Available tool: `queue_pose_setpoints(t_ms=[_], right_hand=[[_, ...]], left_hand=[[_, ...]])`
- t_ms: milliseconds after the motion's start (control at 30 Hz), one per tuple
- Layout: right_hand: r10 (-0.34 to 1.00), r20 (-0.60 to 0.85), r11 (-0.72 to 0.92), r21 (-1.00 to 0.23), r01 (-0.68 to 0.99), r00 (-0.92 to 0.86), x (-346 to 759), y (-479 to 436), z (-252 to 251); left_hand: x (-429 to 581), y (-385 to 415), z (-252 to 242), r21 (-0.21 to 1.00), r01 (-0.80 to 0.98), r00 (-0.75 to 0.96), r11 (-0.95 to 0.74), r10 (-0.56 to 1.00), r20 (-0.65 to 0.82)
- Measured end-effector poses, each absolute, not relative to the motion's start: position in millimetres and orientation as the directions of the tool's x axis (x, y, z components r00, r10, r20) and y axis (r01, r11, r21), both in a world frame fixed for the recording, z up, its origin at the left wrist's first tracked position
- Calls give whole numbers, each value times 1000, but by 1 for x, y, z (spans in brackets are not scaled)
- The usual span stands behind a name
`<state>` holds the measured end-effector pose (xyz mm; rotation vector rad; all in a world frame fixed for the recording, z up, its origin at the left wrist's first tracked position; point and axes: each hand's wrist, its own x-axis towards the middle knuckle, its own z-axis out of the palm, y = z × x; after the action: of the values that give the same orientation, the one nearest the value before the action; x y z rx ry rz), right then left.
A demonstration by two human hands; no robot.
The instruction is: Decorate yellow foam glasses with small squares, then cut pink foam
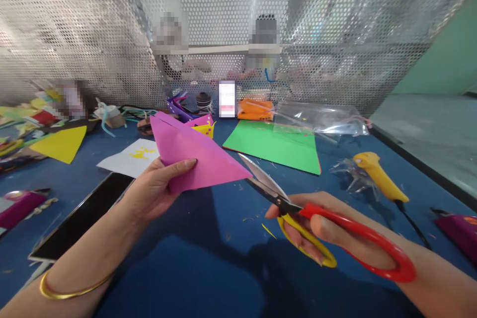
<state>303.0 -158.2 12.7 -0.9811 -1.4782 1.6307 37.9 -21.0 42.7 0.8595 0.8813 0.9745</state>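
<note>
A folded sheet of pink paper (203,151) is pinched in my left hand (158,186), thumb on its near face, raised above the blue table. Its pointed right corner reaches the blades of the scissors (268,186). My right hand (316,223) grips these scissors by their red and yellow handles, with the blades spread apart. The paper tip is at or beside the blades; I cannot tell whether it lies between them. Below my left hand lies a black-screened phone or tablet (85,213), partly hidden by my forearm.
Green sheets (279,146) lie behind the scissors, near a clear plastic bag (320,117). A yellow glue gun (380,174) with a cord rests at right. White paper (126,156) and yellow paper (61,144) are at left. A perforated metal screen (223,15) stands behind, people beyond it.
</note>
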Motion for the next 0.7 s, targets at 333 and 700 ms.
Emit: queue_pose_setpoints(t_ms=[333, 700], right_hand=[[920, -113, -79, -991, 105, -375, 299, -159, 14], [903, -129, -93, -990, 106, -409, 295, -160, 18]], left_hand=[[34, -15, 39, 903, -271, 287, 335, 923, -256], [34, -15, 41, 923, -202, 240, 328, 930, -278]])
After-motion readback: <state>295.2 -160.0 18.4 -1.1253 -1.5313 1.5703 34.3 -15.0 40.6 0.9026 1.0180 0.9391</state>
